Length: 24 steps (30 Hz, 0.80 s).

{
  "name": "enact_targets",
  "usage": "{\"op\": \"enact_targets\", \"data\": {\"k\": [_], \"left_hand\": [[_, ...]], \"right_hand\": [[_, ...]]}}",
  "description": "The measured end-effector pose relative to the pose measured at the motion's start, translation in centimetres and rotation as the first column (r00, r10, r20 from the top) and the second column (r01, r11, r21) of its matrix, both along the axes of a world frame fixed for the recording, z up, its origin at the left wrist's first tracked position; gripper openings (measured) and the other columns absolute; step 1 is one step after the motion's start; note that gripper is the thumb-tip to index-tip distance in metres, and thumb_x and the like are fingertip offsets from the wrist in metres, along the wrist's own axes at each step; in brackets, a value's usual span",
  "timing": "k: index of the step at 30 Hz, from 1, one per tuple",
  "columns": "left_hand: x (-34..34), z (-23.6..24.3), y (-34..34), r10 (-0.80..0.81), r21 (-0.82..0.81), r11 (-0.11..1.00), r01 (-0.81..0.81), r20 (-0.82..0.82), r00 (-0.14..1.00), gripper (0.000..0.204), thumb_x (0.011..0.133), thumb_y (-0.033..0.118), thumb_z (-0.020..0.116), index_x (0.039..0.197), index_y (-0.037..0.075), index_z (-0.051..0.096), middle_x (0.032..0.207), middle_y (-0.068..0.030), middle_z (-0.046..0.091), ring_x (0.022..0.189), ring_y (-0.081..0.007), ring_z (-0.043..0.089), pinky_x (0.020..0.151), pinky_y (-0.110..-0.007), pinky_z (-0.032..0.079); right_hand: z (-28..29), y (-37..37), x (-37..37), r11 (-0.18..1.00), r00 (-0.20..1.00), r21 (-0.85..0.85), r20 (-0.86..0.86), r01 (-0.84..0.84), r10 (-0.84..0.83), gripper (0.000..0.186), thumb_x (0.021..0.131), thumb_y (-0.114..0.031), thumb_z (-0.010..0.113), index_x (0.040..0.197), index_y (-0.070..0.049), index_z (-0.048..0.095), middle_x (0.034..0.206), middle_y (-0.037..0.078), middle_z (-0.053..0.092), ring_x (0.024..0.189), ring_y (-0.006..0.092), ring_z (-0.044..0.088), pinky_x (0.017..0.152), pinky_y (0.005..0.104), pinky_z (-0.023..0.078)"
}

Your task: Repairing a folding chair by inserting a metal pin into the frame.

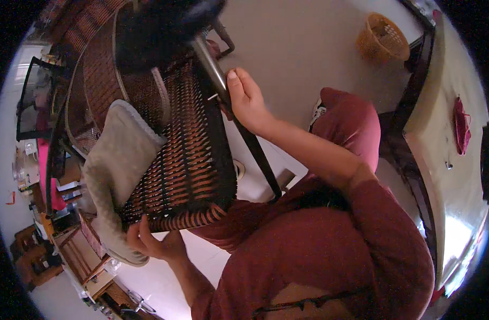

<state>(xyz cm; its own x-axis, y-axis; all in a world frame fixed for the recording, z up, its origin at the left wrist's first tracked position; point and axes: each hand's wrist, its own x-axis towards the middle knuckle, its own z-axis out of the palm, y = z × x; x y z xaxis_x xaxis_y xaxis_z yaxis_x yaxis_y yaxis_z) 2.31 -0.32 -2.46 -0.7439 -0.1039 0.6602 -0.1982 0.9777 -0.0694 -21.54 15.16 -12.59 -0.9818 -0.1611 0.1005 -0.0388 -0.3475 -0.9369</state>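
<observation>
A brown and black woven chair [186, 154] lies tipped in front of me, with a beige fleecy pad [116, 149] draped over its left side. My right hand [245, 98] is wrapped round a metal tube [207, 58] on the chair's right side, just below a dark rounded part at the top. A small silver pin sticks out from the tube beside that hand. My left hand [154, 241] grips the lower woven edge beside the pad, its fingertips partly against the pad.
An orange plastic basket [378, 50] sits on the floor at upper right. A pale padded surface [431, 149] with a dark wooden frame runs along the right, bearing a pink item [460, 128]. Cluttered wooden furniture [36, 250] lines the left. My bent leg is at centre right.
</observation>
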Motion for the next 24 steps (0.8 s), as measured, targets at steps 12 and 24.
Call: {"op": "enact_targets", "data": {"k": [12,24], "left_hand": [[-3.3,-1.9,4.5,-0.138,-0.114,0.98,0.162,0.193,0.972,0.016,0.076,0.023,0.057,0.09,0.013,0.059,0.093,-0.0014,0.058,0.089,-0.0212,0.057,0.075,-0.039,0.041],[-4.2,0.0,4.9,-0.204,-0.152,0.962,0.226,0.15,0.967,0.017,0.072,0.019,0.058,0.087,0.011,0.06,0.088,-0.0038,0.062,0.078,-0.0213,0.061,0.062,-0.034,0.042]], "right_hand": [[-1.7,-0.1,-1.4,0.966,0.985,0.189,-0.043,0.175,-0.17,0.027,0.093,-0.024,0.04,0.08,0.0,0.044,0.067,0.015,0.045,0.061,0.0233,0.046,0.058,0.0381,0.04],[-1.1,0.9,-2.2,0.903,0.902,0.257,-0.357,0.344,-0.242,0.017,0.093,-0.019,0.04,0.083,-0.005,0.038,0.066,0.004,0.044,0.049,0.0099,0.043,0.042,0.026,0.043]]}}
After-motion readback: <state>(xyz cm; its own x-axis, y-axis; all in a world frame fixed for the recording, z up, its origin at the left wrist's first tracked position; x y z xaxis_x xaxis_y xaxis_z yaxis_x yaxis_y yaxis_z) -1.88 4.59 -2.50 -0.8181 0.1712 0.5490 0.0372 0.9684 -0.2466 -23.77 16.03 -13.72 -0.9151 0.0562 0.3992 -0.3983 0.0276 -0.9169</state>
